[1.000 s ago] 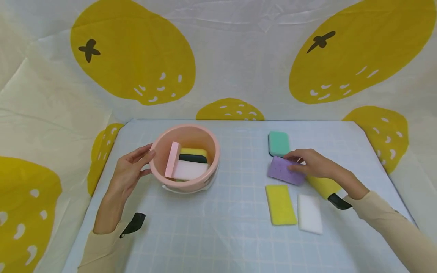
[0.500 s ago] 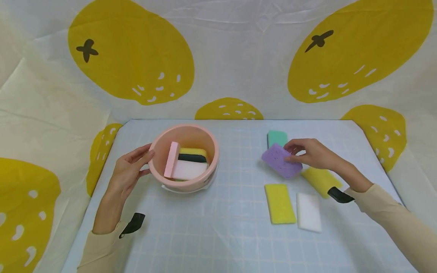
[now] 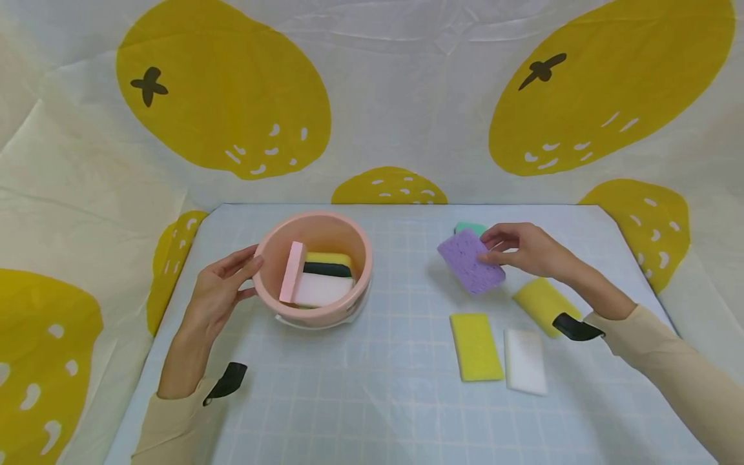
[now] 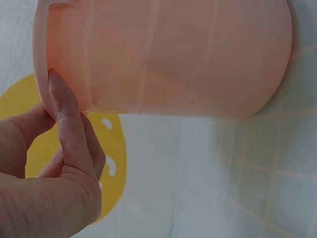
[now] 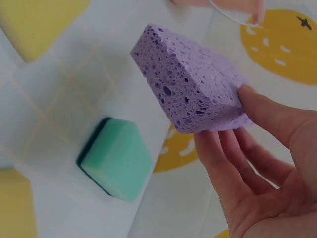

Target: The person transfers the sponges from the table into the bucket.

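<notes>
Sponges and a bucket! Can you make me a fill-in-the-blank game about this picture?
1. The sponge in the right grip is ____.
2. The ____ grip holds the bucket.
3. Two ____ sponges lie on the table.
4. In the bucket, the block furthest left is ____.

Missing words: purple; left; yellow; pink.

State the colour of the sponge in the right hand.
Purple sponge, clearest in the right wrist view.
</notes>
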Available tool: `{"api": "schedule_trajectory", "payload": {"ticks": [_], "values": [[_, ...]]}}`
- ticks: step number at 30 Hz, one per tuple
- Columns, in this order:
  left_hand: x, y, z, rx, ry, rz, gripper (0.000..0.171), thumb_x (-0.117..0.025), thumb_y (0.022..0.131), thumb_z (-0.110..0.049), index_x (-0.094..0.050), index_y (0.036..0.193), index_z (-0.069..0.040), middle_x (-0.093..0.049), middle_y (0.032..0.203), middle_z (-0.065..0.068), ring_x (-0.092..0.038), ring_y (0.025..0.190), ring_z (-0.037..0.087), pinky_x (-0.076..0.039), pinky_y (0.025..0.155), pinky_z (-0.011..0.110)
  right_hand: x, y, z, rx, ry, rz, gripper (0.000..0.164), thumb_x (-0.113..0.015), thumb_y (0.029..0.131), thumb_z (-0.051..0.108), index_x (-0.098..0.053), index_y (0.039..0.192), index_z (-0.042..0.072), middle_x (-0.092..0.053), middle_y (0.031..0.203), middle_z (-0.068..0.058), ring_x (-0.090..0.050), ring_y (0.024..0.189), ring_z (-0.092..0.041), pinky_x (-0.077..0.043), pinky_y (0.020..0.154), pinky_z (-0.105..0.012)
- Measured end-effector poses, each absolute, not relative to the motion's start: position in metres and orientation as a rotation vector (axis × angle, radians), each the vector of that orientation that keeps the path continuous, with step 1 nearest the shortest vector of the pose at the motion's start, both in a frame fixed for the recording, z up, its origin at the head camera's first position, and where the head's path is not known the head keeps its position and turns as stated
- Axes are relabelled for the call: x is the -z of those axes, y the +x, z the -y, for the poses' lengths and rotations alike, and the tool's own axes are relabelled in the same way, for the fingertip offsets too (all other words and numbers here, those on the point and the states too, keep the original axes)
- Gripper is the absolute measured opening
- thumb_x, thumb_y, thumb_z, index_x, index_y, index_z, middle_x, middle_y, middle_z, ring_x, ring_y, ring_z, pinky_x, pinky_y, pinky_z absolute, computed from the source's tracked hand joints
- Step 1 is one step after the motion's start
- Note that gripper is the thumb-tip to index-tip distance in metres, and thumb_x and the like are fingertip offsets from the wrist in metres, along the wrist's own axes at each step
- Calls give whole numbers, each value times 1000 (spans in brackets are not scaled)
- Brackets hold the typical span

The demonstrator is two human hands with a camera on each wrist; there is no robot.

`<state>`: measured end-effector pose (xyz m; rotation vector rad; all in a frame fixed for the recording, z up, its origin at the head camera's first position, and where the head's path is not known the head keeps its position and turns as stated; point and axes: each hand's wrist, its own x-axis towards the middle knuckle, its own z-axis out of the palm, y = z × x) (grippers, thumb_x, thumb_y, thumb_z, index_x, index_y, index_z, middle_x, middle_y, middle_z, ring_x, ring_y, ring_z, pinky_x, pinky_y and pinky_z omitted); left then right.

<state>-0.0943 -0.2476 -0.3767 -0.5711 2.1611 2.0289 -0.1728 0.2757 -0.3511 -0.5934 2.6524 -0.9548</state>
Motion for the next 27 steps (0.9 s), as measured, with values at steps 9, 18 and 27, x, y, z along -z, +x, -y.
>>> {"api": "schedule_trajectory", "payload": {"ticks": [9, 18, 27], "values": [[376, -95, 246, -2001, -566, -2196, 80, -80, 85, -48, -52, 151, -13, -60, 138, 1, -64, 105, 11, -60, 81, 24, 333, -173, -257, 1168, -476, -2494, 39, -79, 93, 22, -65, 120, -2, -71, 104, -13, -72, 90, -16, -61, 81, -26], [375, -94, 245, -2021, -573, -2185, 76, -80, 86, -45, -54, 150, -12, -65, 126, -5, -64, 101, 11, -60, 80, 23, 322, -175, -234, 1265, -382, -2398, 46, -78, 94, 28, -61, 125, -1, -69, 110, -17, -73, 93, -18, -61, 84, -30], [373, -95, 245, -2004, -581, -2201, 73, -80, 88, -45, -55, 149, -12, -66, 120, -8, -63, 100, 11, -60, 78, 23, 308, -179, -202, 1363, -347, -2310, 47, -78, 94, 28, -60, 127, 0, -67, 113, -16, -72, 98, -22, -62, 86, -36]]}}
